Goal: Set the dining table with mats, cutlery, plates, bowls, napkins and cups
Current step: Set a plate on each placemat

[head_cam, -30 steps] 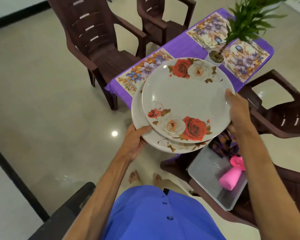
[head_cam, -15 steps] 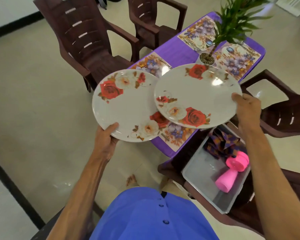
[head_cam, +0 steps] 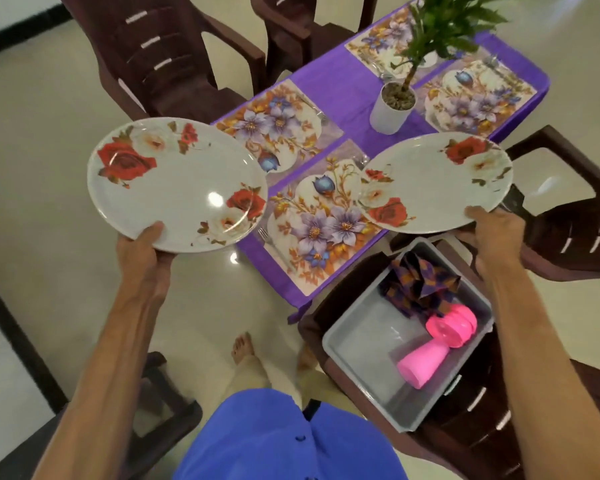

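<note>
My left hand grips the near rim of a white rose-patterned plate, held in the air left of the table. My right hand grips a second rose plate over the table's right near edge. Between them lies a floral mat on the purple tablecloth, with a fork along its left side. Three more floral mats lie farther back, the nearest of them a mat at the left. A grey tub on a chair holds folded patterned napkins and pink cups.
A white pot with a green plant stands mid-table. Brown plastic chairs surround the table: two at the far left, one at the right, one under the tub. A dark chair is at my lower left. My bare feet stand on the glossy floor.
The two plates were stacked together a second ago. My left hand has carried one out to the left, my right hand has carried the other right, and the near mat now shows between them.
</note>
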`<state>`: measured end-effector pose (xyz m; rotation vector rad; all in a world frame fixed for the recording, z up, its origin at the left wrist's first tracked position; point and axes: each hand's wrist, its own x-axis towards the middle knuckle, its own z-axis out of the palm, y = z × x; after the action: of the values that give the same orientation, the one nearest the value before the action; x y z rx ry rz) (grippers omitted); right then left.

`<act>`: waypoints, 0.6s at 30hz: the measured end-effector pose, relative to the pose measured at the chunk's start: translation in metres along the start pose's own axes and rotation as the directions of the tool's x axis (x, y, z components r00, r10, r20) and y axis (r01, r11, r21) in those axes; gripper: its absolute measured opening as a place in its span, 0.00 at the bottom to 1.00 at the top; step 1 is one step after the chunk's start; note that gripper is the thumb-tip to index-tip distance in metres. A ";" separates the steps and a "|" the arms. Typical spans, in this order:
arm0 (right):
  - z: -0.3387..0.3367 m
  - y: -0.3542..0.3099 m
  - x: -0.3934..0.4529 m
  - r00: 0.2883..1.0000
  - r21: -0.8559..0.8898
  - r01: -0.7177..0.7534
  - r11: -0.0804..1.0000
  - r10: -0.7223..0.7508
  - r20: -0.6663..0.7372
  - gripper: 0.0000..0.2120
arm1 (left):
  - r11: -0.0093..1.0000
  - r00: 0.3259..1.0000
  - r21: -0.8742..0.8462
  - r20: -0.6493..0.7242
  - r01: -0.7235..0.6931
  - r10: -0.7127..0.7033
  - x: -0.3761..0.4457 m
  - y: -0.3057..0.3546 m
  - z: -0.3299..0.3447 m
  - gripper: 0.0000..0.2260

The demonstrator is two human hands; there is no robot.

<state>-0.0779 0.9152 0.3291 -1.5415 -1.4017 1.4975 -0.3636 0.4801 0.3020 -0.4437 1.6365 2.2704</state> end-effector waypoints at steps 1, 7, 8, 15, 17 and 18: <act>-0.001 0.009 0.006 0.999 0.025 -0.039 0.999 0.038 0.016 0.07 | 1.000 1.000 -0.007 -0.006 -0.012 0.012 -0.001 -0.001 0.004 0.26; -0.003 0.054 0.026 0.966 0.251 -0.254 0.934 0.257 0.024 0.14 | 0.997 0.997 -0.035 -0.054 -0.066 0.064 -0.013 -0.003 0.023 0.27; -0.003 0.060 0.023 0.960 0.266 -0.278 0.923 0.274 0.052 0.13 | 0.997 0.996 -0.042 -0.053 -0.070 0.068 -0.014 -0.001 0.025 0.27; 0.029 0.110 0.004 0.916 0.243 -0.387 0.890 0.340 0.215 0.16 | 0.994 0.994 -0.067 -0.076 -0.087 0.082 -0.005 0.012 0.041 0.24; 0.047 0.124 -0.002 0.907 0.193 -0.399 0.896 0.356 0.223 0.16 | 0.993 0.993 -0.065 -0.081 -0.096 0.090 0.001 0.018 0.041 0.24; 0.056 0.130 -0.005 0.900 0.164 -0.413 0.896 0.375 0.221 0.16 | 0.993 0.992 -0.061 -0.080 -0.098 0.093 0.005 0.021 0.041 0.24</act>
<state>-0.0928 0.8579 0.2004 -1.6562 -1.0168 2.0070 -0.3794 0.5129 0.3299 -0.4835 1.6582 2.4100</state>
